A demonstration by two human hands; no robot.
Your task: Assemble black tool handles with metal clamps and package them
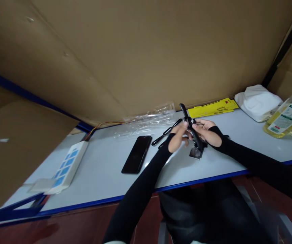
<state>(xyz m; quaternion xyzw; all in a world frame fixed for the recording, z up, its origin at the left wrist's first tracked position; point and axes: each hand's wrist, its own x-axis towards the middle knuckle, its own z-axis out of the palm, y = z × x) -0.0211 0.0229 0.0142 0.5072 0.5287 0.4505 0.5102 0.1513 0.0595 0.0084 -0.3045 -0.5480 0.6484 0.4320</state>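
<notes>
While both black-sleeved arms reach forward over the white surface [105, 169], the two hands meet just above it around a slim black tool [193, 130] with long handles. The left hand [178, 136] has its fingers curled about the upper part of the handles, and the right hand [207, 133] cups the tool from the other side, fingers partly bent around it; both are gripping it. The tool stands tilted, its top end pointing up and away toward the cardboard wall [135, 61], while its lower end, carrying a small greyish plate, hangs just over the surface; whether it touches, I cannot tell.

Just beyond the left hand a second black handled piece [164, 133] lies flat. Left of that rests a dark phone [137, 154], face up, and behind it some crumpled clear plastic wrap [151, 120] against the wall. Further left sits a white box with blue squares [68, 166] near the edge. On the right, well apart from the hands, lie yellow printed cards [213, 107], a white folded cloth [259, 101], and a clear bottle of yellowish liquid [287, 117] tipped on its side.
</notes>
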